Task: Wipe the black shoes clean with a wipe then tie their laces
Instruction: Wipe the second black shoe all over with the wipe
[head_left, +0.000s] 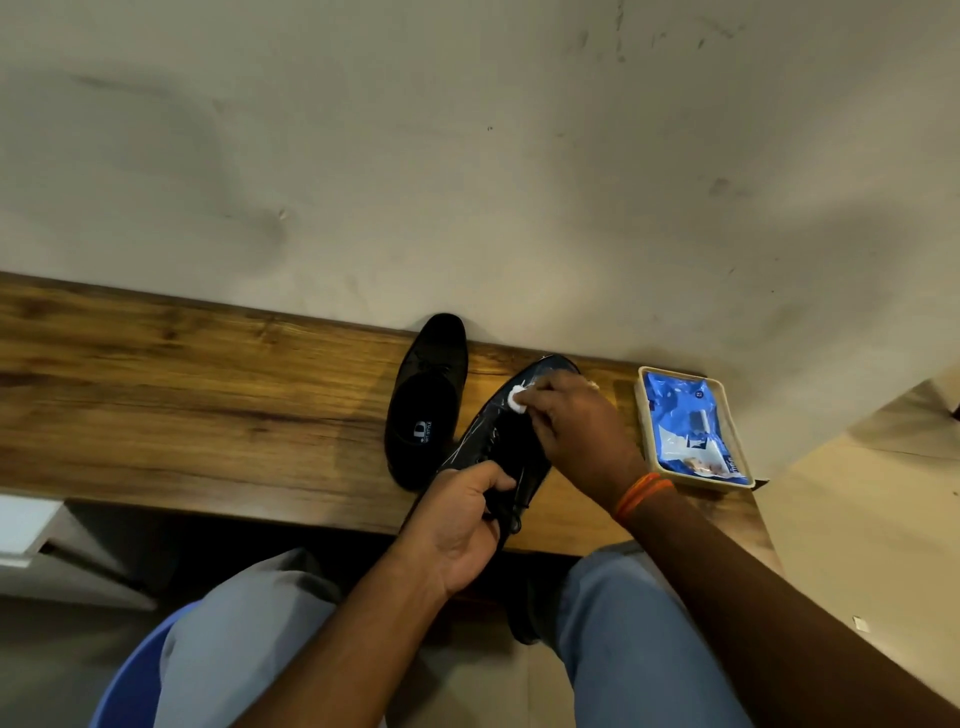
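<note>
White wipe (518, 399) under right hand (582, 431) rubs shoe (498, 441)

wooden shelf against a pale wall

the wood-grain shelf (208, 395) runs along the wall. a black shoe (426, 400) lies flat on it, toe to the wall; a second, glossy black shoe (498, 431) sits just beside it, angled. well right, a cream tray (644, 415) holds a blue wipes pack (685, 426).

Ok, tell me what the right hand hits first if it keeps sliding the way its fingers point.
Probably the other black shoe standing to its left; the right hand presses the wipe on the held shoe. Depth is unclear.
</note>
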